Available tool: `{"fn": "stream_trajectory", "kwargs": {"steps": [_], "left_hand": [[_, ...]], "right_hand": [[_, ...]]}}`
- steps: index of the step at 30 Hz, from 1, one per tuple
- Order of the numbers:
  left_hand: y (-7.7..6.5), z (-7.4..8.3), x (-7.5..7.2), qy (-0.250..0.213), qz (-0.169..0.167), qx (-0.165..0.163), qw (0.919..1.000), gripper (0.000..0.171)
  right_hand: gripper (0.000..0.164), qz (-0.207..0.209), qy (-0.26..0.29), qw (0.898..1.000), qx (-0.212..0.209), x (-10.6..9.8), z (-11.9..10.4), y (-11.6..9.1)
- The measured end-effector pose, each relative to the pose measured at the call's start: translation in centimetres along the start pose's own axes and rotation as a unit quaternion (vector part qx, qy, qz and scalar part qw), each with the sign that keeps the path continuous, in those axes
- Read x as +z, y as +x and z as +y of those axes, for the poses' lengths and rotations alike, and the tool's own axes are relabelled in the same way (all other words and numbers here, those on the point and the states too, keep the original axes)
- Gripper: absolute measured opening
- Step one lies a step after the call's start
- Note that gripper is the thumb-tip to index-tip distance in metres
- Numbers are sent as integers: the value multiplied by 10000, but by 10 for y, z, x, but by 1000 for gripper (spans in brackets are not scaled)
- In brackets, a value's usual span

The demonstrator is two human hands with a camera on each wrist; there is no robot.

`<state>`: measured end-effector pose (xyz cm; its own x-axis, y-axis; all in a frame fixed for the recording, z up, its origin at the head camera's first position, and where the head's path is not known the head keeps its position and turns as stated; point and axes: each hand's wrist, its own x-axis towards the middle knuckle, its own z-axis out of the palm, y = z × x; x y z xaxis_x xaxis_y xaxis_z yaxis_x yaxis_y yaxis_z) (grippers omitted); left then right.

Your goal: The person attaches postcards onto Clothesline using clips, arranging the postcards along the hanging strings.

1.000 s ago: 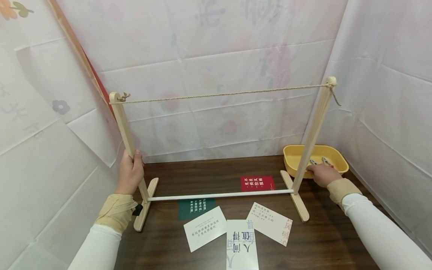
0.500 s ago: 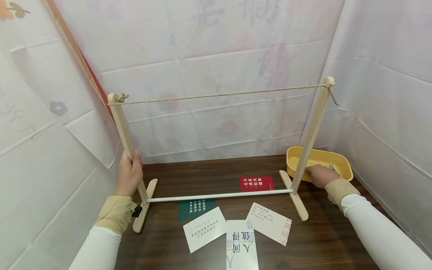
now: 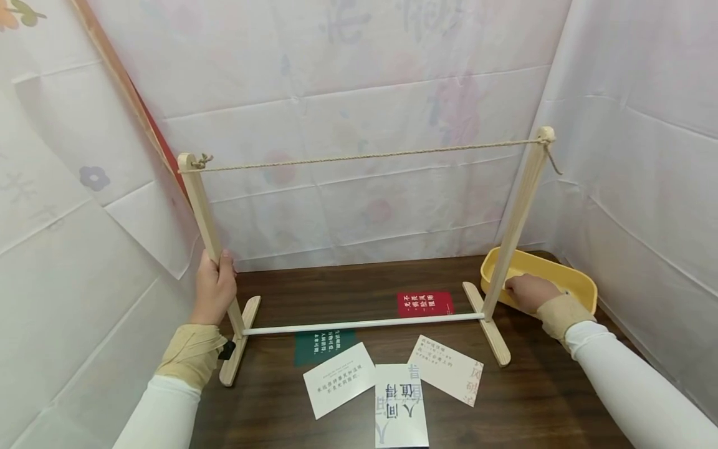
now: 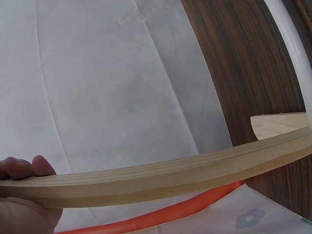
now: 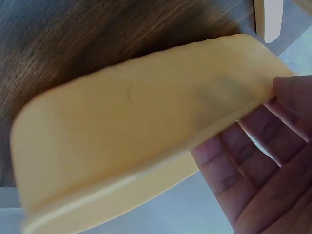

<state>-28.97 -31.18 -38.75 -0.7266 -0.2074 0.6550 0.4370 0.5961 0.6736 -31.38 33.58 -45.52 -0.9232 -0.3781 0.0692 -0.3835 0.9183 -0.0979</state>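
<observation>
A wooden stand with two upright posts [image 3: 203, 212] rises from the table, with a twine [image 3: 359, 157] tied between the post tops and a white rod [image 3: 364, 325] joining them low down. My left hand [image 3: 215, 290] grips the left post partway up; the left wrist view shows fingers and thumb on either side of that post [image 4: 161, 180]. Beside the right post, my right hand [image 3: 530, 292] holds the near rim of a yellow plastic basin [image 3: 578, 284]. In the right wrist view the thumb lies on the basin's outer wall [image 5: 136, 112], fingers over the rim. Its contents are mostly hidden.
Several printed cards lie on the dark table: a red card [image 3: 424, 304], a green card [image 3: 322, 348] and white ones, such as the front card [image 3: 401, 415]. White cloth walls [image 3: 359, 218] close in the back and both sides.
The yellow basin has slid to the right and turned, its right end coming nearer, with my right hand on its rim. The clips seen in it earlier are now mostly covered. My left hand keeps its grip.
</observation>
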Motion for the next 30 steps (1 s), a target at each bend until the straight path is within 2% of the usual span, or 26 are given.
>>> {"fn": "stream_trajectory", "kwargs": {"steps": [5,12,21,24,30], "left_hand": [[1,0,-1,-13,-21,45,10000,28],[0,0,0,-30,-95,-120,9999,28],[1,1,1,12,-44,-55,10000,30],[1,1,1,43,-12,-55,10000,31],[0,-2,1,26,20,-131,9999,32]], "right_hand": [[16,-40,-88,9999,-43,-5,-8,-2],[25,-157,-47,9998,-120,-4,-11,-3],[24,-105,47,9998,-161,-3,-15,-5],[24,-132,182,9997,-94,-4,-17,-5],[26,-709,896,9930,305,-5,-18,-6]]}}
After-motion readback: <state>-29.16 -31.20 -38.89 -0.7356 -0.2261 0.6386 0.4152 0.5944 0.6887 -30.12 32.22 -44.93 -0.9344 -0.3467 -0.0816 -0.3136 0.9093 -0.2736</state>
